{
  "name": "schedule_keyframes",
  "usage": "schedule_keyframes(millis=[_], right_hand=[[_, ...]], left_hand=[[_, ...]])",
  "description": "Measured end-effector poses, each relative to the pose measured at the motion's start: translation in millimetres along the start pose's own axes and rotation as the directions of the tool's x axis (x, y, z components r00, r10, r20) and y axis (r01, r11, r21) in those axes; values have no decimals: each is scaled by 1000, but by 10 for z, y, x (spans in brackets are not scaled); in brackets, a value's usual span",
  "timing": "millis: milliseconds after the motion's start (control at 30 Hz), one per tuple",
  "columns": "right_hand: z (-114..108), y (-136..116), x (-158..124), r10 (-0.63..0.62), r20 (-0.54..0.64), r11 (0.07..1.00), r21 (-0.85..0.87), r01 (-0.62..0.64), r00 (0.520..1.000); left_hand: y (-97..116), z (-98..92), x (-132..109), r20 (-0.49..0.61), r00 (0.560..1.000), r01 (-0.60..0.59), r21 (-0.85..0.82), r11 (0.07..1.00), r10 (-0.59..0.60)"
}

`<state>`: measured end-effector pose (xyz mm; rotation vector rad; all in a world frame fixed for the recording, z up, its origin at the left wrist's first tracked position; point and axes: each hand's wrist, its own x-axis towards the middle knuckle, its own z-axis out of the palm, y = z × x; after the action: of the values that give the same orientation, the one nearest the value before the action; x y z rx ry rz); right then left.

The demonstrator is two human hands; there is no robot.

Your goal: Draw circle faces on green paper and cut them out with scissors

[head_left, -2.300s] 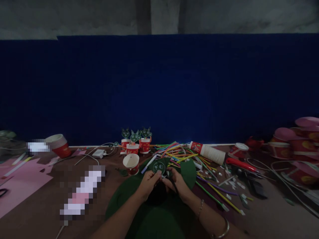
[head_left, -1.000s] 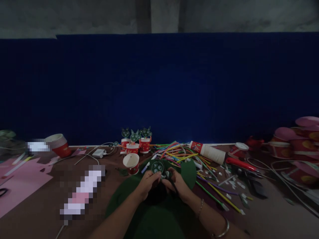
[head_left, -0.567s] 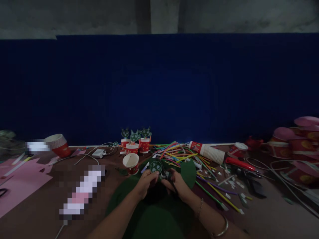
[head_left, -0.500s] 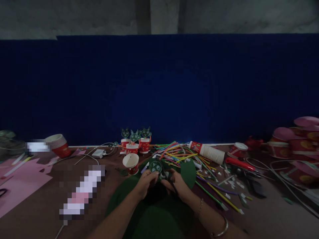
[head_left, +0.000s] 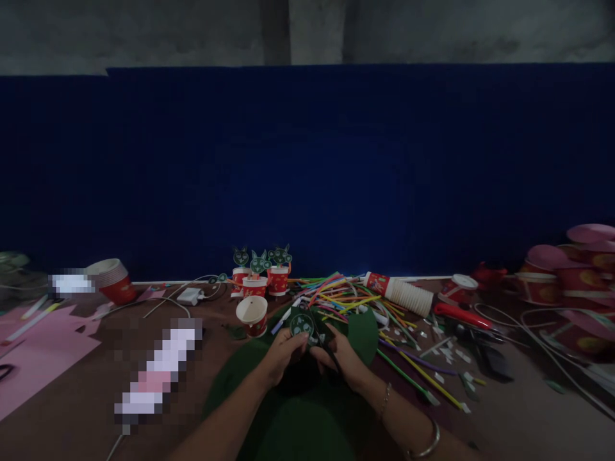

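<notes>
My left hand (head_left: 284, 354) pinches a dark green paper cutout (head_left: 301, 324) with a pale animal face drawn on it. Closed around dark-handled scissors (head_left: 332, 358) is my right hand (head_left: 342, 355), close beside the cutout; the blades are dim and partly hidden. Under both hands lies a large green paper sheet (head_left: 293, 416). Just beyond my left hand stands a red-and-white paper cup (head_left: 252, 314). Behind it are red cups (head_left: 254, 286) topped with similar green animal faces (head_left: 260, 263).
Colourful pipe cleaners (head_left: 336, 298) are heaped behind my hands. A stack of paper cups (head_left: 403, 294) lies on its side. To the right are a red-handled tool (head_left: 464, 315), cables and pink-topped cups (head_left: 548, 275). Pink paper (head_left: 52, 358) and a cup stack (head_left: 113, 282) are left.
The face cutout has shifted slightly right and down between my hands, nearer the scissors. Both hands have otherwise stayed nearly in place.
</notes>
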<state>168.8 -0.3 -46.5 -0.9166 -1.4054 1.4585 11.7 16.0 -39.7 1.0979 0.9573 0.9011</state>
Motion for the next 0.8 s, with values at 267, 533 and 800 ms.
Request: schedule_keyframes(millis=[267,533,800], right_hand=[[-6,-38,-11,85,-29,996,-37,-86,996],[11,-67,-11,59,-38,998,-9,-60,998],[-2,14,0,70,-27,997,15,-69,997]], left_hand=[[17,-5,-6,-6,1000,-29,-35,999,29],[31,49,-13,-96,994,-63,-45,997,58],[-6,62,-16,-61,997,-46,-32,998,44]])
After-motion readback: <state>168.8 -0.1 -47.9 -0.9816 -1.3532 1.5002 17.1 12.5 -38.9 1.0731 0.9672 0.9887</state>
